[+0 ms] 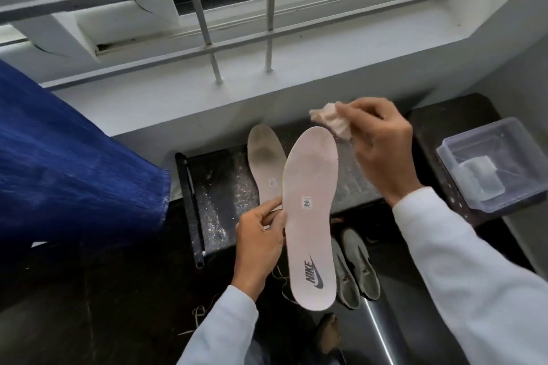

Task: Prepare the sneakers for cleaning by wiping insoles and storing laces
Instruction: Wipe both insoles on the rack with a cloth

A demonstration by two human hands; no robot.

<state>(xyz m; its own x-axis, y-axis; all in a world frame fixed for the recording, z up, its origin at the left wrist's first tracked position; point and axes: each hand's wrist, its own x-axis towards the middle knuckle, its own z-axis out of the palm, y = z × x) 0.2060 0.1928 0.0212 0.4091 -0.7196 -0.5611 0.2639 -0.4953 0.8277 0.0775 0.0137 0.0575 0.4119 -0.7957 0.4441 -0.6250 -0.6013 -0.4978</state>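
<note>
My left hand [261, 241] grips the left edge of a pale pink insole [311, 216] with a printed logo near its heel, holding it upright over the floor. Just past the insole's toe, my right hand [382, 145] pinches a crumpled whitish cloth [333, 121], a little above and right of the tip. A second insole [267, 163], darkly soiled at the forefoot, lies flat on the dark speckled ledge [225, 195]. Two grey sneakers [355, 270] stand on the floor below. Loose white laces [198, 312] trail on the dark floor near my left sleeve.
A clear plastic container [495, 163] with a folded white piece inside sits on the ledge at right. A blue cloth [74, 163] hangs at left. A barred window [207, 24] rises behind. A black tube [189, 207] borders the ledge's left side.
</note>
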